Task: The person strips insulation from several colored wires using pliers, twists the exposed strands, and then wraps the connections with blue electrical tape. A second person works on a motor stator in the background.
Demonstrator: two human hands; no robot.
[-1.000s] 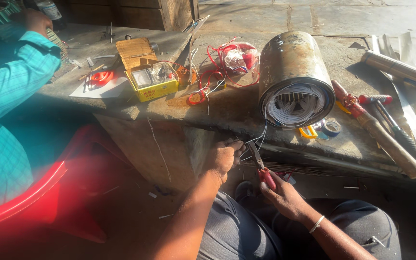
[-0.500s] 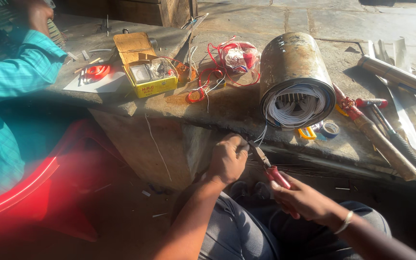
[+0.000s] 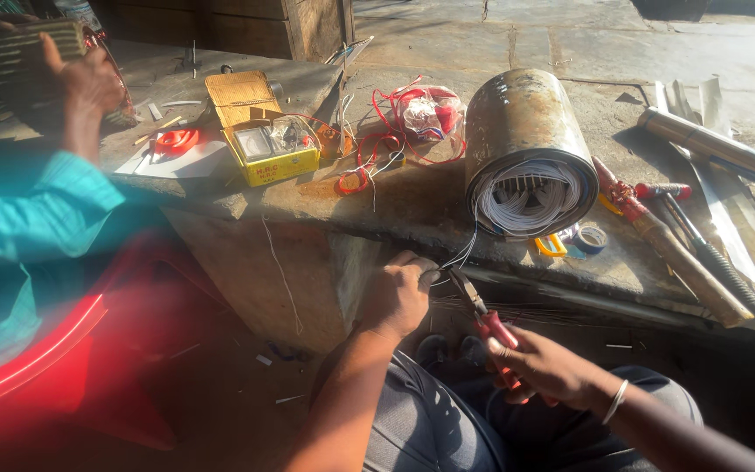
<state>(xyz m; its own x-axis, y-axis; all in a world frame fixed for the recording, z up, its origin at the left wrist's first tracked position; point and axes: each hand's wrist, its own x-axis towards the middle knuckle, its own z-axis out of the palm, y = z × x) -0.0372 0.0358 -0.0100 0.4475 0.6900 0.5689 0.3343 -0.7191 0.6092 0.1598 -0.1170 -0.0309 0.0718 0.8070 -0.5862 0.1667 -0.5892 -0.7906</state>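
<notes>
1. Here, left hand (image 3: 398, 300) fisted, pinching thin wires (image 3: 463, 255) below table (image 3: 412, 210) edge.
2. Right hand (image 3: 542, 367) closed around red-handled pliers (image 3: 482, 313), tips at wires.
3. Wires trail from metal cylinder (image 3: 526, 144) on table.

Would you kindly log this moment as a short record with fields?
Left hand: pinches thin wires trailing from the metal cylinder
Right hand: grips red-handled pliers, tips at the wires
Cylinder: lies on its side on the stone ledge, white windings facing the person
Nearby: yellow box, red wire tangle
Other person: teal sleeve, far left
</notes>
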